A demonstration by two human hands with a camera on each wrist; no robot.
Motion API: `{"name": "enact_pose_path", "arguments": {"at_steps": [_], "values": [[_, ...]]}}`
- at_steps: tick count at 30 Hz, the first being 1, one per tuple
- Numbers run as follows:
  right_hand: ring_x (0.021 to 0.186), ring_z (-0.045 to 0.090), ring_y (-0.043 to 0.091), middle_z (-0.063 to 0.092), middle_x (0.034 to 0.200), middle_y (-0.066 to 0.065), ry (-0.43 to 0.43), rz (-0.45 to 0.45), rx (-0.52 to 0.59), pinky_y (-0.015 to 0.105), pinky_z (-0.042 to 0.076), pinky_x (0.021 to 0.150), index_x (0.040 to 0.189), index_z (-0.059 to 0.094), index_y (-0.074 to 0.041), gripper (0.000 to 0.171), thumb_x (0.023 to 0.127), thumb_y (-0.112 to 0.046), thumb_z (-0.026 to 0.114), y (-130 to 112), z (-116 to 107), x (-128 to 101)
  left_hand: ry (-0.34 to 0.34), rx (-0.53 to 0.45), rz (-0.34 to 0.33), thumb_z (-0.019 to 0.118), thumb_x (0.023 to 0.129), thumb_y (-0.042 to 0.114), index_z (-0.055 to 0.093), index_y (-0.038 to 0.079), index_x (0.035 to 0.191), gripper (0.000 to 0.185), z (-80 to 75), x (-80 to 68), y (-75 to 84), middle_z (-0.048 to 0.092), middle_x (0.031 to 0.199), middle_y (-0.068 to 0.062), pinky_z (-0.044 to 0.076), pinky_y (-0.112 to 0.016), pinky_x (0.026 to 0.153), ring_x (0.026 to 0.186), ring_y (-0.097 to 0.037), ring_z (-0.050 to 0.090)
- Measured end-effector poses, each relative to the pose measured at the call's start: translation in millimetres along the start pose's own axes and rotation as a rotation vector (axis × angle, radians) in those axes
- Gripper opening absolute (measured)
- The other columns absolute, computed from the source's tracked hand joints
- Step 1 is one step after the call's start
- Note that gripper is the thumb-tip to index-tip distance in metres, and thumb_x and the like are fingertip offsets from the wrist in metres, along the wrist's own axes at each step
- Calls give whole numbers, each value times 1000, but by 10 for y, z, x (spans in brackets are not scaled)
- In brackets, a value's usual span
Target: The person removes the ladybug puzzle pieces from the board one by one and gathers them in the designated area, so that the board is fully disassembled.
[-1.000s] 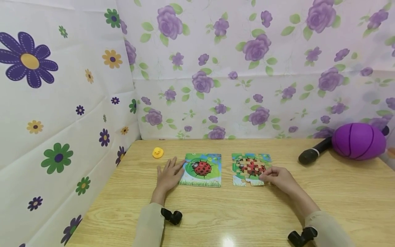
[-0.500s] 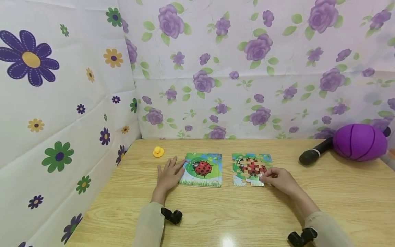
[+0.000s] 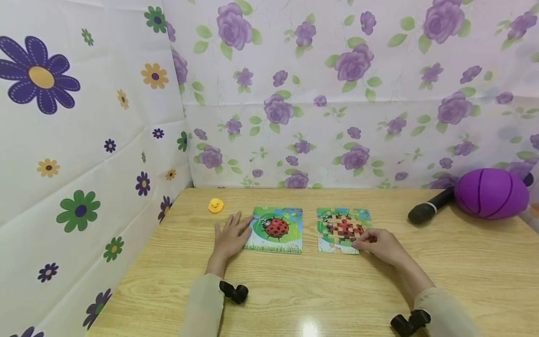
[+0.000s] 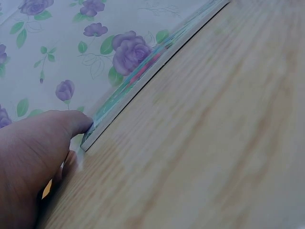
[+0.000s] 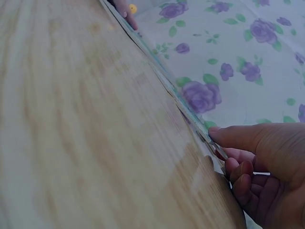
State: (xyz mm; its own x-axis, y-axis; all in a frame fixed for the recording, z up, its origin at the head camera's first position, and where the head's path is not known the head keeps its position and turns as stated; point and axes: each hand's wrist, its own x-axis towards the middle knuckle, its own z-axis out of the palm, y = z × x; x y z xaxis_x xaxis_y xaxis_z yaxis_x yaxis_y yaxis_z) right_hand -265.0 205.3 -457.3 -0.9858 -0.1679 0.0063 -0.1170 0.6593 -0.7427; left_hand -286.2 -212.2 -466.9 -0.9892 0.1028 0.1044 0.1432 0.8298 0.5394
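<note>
A finished ladybird picture card (image 3: 275, 229) lies on the wooden table (image 3: 294, 290); to its right lies a partly joined ladybird jigsaw (image 3: 341, 227). My left hand (image 3: 229, 238) rests flat on the table with straight fingers touching the card's left edge (image 4: 138, 81). My right hand (image 3: 379, 245) sits at the jigsaw's lower right corner. In the right wrist view its thumb (image 5: 238, 138) lies on top of the jigsaw's edge (image 5: 190, 117) with the other fingers curled below, pinching a piece there.
A small yellow duck (image 3: 215, 205) sits at the back left of the table. A black microphone (image 3: 427, 209) and a purple ball (image 3: 490, 193) lie at the back right. Flowered sheets wall off the left and back. Black wrist cameras (image 3: 235, 292) sit on both sleeves.
The right hand's fingertips have shifted slightly along the jigsaw's lower right corner. The left hand has stayed still.
</note>
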Motion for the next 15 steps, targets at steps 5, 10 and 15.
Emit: {"name": "enact_pose_path", "arguments": {"at_steps": [5,10,15], "values": [[68,47,12,60,76,2,-7,13,-12,22,39,57,86,67,-6,30,87,-35,73,-22,6,-11,-3,7,-1,41,103,39,44,27,148,47,-20,-13,9,21,163,-12,-10,-70,117,153,-38,11],[68,45,13,57,74,1,1,13,-24,23,37,57,84,66,-5,30,87,-34,73,-45,0,-16,-12,0,-9,41,103,39,44,27,148,47,-21,-20,13,20,164,-12,-11,-69,117,153,-38,10],[67,46,13,57,73,1,0,3,-21,22,38,57,85,66,-5,28,87,-33,73,-43,-13,-17,-11,0,-6,41,103,39,43,27,149,47,-7,-2,7,20,164,-12,-12,-69,117,153,-38,9]]}}
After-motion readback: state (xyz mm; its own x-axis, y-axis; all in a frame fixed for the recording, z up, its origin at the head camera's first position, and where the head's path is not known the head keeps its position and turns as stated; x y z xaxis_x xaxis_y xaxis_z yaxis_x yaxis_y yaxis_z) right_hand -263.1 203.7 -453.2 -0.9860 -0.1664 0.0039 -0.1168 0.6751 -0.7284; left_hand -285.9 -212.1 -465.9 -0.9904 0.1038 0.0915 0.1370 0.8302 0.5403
